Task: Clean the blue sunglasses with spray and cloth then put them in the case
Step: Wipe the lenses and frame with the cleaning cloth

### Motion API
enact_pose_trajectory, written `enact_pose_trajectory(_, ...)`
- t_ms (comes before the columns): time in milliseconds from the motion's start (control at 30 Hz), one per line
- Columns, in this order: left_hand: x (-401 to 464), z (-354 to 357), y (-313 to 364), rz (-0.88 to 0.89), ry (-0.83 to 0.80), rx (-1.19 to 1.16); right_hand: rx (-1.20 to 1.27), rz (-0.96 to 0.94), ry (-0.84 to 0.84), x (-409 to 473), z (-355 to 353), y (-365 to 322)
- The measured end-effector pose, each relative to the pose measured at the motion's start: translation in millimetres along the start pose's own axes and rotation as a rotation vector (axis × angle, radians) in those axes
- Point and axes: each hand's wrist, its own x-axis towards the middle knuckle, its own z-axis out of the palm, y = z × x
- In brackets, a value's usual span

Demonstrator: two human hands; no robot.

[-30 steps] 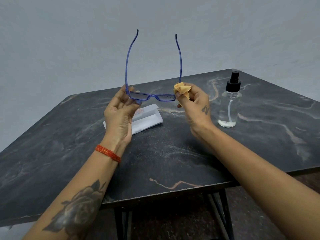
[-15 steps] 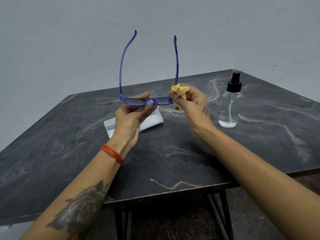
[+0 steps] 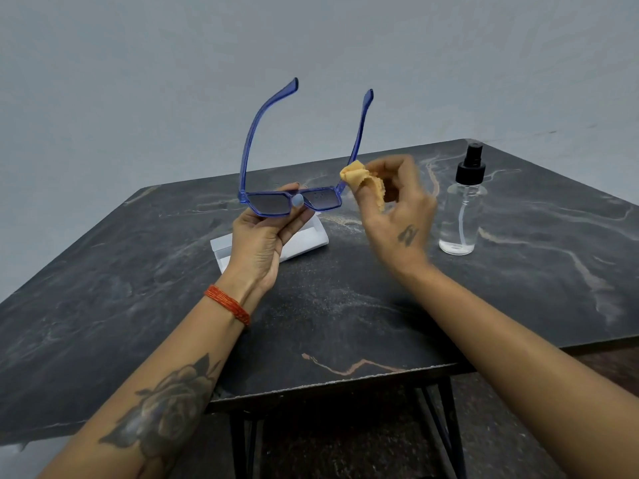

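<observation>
My left hand (image 3: 261,236) holds the blue sunglasses (image 3: 269,203) above the table by the bridge and lower rim, thumb on the bridge, with both temple arms pointing up and away. Small droplets show on the right lens. My right hand (image 3: 397,205) pinches a crumpled orange cloth (image 3: 364,183) just beside the right end of the frame; whether the cloth touches the frame I cannot tell. The white case (image 3: 307,242) lies open on the table behind my left hand, partly hidden by it. A clear spray bottle (image 3: 461,216) with a black nozzle stands upright to the right.
The dark marbled table (image 3: 345,323) has its front edge close to me, with black metal legs (image 3: 446,426) under it. A plain grey wall (image 3: 138,81) rises behind the table.
The sunglasses have tilted so the lenses face me more and have shifted slightly right. My right hand with the cloth has drawn back a little from the right lens.
</observation>
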Motion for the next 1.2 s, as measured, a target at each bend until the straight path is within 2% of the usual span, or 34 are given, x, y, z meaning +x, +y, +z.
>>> enact_pose_trajectory(133, -1.5, 0.2, 0.9, 0.016, -0.022, 0.056, -0.199, -0.29, -0.02, -5.6, 0.8, -2.8)
enact_pose_trajectory(333, -3.3, -2.6, -1.9, 0.054, -0.061, 0.147, -0.303, -0.414, -0.204, -9.6, 2.4, 0.0)
enact_pose_trajectory(433, -3.9, -3.3, -2.3, 0.051, -0.056, 0.166, -0.272, -0.429, -0.266, -9.2, 0.0, 0.0)
enact_pose_trajectory(733, -5.2, -0.3, -1.9, 0.058, -0.039, 0.173, -0.347, -0.441, -0.212, -9.9, 1.5, 0.4)
enact_pose_trajectory(967, -4.7, -5.1, -1.7, 0.054, -0.064, 0.139, -0.199, -0.389, -0.323, -9.9, -0.6, -1.8)
enact_pose_trajectory(1200, -2.3, -5.6, -0.2, 0.076, -0.05, 0.154, -0.291, -0.413, -0.267, -8.5, -2.3, -3.5)
